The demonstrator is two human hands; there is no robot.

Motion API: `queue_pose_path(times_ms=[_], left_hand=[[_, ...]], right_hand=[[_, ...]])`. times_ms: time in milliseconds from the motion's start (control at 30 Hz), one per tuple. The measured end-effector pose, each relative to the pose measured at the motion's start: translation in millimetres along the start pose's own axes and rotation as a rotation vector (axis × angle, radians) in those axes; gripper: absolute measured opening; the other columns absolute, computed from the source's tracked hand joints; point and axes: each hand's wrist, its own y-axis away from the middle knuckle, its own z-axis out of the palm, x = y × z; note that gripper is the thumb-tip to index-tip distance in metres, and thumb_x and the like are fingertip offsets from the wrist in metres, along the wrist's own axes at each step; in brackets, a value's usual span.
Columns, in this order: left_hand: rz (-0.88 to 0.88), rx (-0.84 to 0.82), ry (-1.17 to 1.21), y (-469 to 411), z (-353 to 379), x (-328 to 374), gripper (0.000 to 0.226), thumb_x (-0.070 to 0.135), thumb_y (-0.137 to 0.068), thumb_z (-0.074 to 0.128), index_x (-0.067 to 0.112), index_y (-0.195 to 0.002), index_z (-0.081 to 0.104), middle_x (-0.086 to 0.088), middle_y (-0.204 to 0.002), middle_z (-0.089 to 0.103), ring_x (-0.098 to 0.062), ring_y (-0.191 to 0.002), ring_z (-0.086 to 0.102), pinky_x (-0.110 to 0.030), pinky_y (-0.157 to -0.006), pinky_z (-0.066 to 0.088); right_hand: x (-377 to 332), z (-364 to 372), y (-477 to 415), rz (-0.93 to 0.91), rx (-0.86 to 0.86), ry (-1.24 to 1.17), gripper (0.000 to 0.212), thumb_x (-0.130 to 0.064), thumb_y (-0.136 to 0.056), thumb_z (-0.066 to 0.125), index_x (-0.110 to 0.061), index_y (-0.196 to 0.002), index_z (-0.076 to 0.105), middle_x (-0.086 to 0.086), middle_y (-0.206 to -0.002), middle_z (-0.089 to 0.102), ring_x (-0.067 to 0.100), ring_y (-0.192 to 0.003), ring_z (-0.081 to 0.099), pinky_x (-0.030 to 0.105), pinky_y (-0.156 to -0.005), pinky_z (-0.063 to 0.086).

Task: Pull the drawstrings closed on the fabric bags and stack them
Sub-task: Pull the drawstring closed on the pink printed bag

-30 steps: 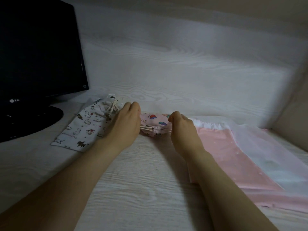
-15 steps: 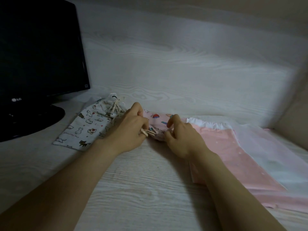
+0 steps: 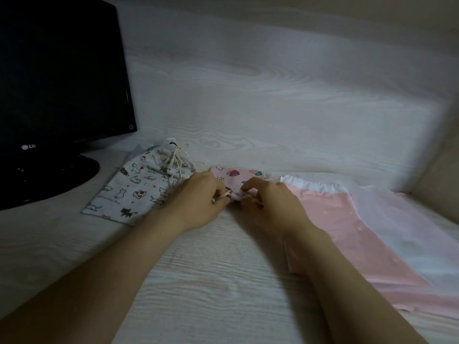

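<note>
Left hand (image 3: pixel 201 199), right hand (image 3: pixel 268 204) curled, each pinching drawstring (image 3: pixel 224 194) of pink bag (image 3: pixel 238 175).

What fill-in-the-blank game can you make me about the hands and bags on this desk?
1. The left hand and right hand pinch the strings of a small bag coloured ____.
2. The white bag is printed with little ____.
3. The monitor stands to the ____ of the white bag.
Missing words: pink, cats, left.
</note>
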Motion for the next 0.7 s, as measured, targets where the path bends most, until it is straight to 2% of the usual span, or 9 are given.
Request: queue_pose_path(times_ms=[67, 133, 233, 367, 467, 533, 600, 633, 700], left_hand=[[-0.041, 0.082, 0.036, -1.6, -1.4, -0.6, 0.016, 0.028, -0.094, 0.075, 0.024, -0.08, 0.079, 0.012, -0.069, 0.059, -0.012, -0.068, 0.06, -0.03, -0.065, 0.048], [-0.104, 0.152, 0.048, -1.6, -4.8, -1.6, 0.009, 0.029, -0.091, 0.078, 0.028, -0.084, 0.083, 0.016, -0.056, 0.053, -0.013, -0.061, 0.058, -0.029, -0.06, 0.045], [-0.205, 0.173, 0.095, -1.1, -9.2, -1.9, 0.001, 0.037, -0.086, 0.083, 0.036, -0.087, 0.084, 0.019, -0.054, 0.055, -0.016, -0.065, 0.064, -0.031, -0.065, 0.055], [-0.267, 0.144, 0.173, -1.0, -12.7, 7.1, 0.009, 0.029, -0.09, 0.078, 0.034, -0.087, 0.085, 0.018, -0.045, 0.055, -0.012, -0.055, 0.062, -0.025, -0.06, 0.049], [-0.293, 0.109, 0.399, -1.9, -12.9, 13.2, 0.018, 0.017, -0.096, 0.07, 0.026, -0.085, 0.081, 0.005, -0.056, 0.071, -0.015, -0.047, 0.069, -0.022, -0.053, 0.049], [-0.261, 0.185, 0.416, -3.2, -10.5, 13.4, 0.024, 0.012, -0.094, 0.069, 0.027, -0.081, 0.08, 0.001, -0.06, 0.073, -0.016, -0.054, 0.072, -0.025, -0.06, 0.054], [-0.195, 0.291, 0.285, -3.3, -6.6, 12.4, 0.021, 0.012, -0.089, 0.069, 0.028, -0.085, 0.083, 0.008, -0.065, 0.074, -0.006, -0.06, 0.07, -0.026, -0.07, 0.059], [-0.173, 0.331, 0.255, -3.1, -5.2, 13.1, 0.021, 0.012, -0.087, 0.069, 0.028, -0.091, 0.083, 0.011, -0.072, 0.076, -0.002, -0.065, 0.07, -0.026, -0.073, 0.061], [-0.13, 0.363, 0.293, -2.5, -5.1, 17.1, 0.027, 0.015, -0.085, 0.064, 0.027, -0.103, 0.081, 0.013, -0.089, 0.079, 0.001, -0.078, 0.072, -0.029, -0.08, 0.063]], right_hand=[[0.5, -0.8, -1.0, 0.004, 0.029, -0.017, 0.027, -0.032, -0.093, 0.065, -0.03, -0.115, 0.05, -0.009, -0.07, 0.052, 0.03, -0.079, 0.056, 0.037, -0.06, 0.038], [-0.1, -2.6, -1.1, 0.004, 0.034, -0.027, 0.026, -0.033, -0.093, 0.065, -0.031, -0.112, 0.048, -0.002, -0.082, 0.064, 0.03, -0.083, 0.059, 0.039, -0.062, 0.044], [-4.4, -5.8, 0.0, 0.03, -0.004, -0.009, 0.021, -0.035, -0.092, 0.067, -0.03, -0.109, 0.056, 0.0, -0.099, 0.072, 0.03, -0.097, 0.063, 0.042, -0.073, 0.054], [-5.3, -7.1, -0.4, 0.106, 0.027, 0.024, 0.016, -0.038, -0.089, 0.068, -0.029, -0.1, 0.059, -0.003, -0.096, 0.071, 0.024, -0.098, 0.061, 0.037, -0.071, 0.051], [-2.4, -7.7, -0.5, 0.18, 0.029, 0.097, 0.013, -0.041, -0.086, 0.068, -0.03, -0.091, 0.062, 0.001, -0.096, 0.069, 0.026, -0.099, 0.058, 0.035, -0.071, 0.049], [-1.6, -7.2, -0.4, 0.2, 0.002, 0.131, 0.012, -0.04, -0.086, 0.07, -0.03, -0.084, 0.063, 0.003, -0.095, 0.068, 0.029, -0.095, 0.06, 0.033, -0.067, 0.045], [-1.2, -6.2, -1.8, 0.199, -0.019, 0.178, 0.007, -0.029, -0.087, 0.069, -0.026, -0.082, 0.065, 0.005, -0.096, 0.068, 0.031, -0.09, 0.062, 0.031, -0.065, 0.042], [-2.9, -7.4, -2.2, 0.191, -0.036, 0.204, 0.001, -0.024, -0.086, 0.07, -0.024, -0.085, 0.069, 0.005, -0.098, 0.068, 0.031, -0.091, 0.063, 0.031, -0.065, 0.043], [-6.1, -9.9, -2.7, 0.152, -0.068, 0.223, 0.014, -0.022, -0.085, 0.072, -0.027, -0.096, 0.077, 0.002, -0.104, 0.069, 0.03, -0.098, 0.064, 0.033, -0.073, 0.048]])
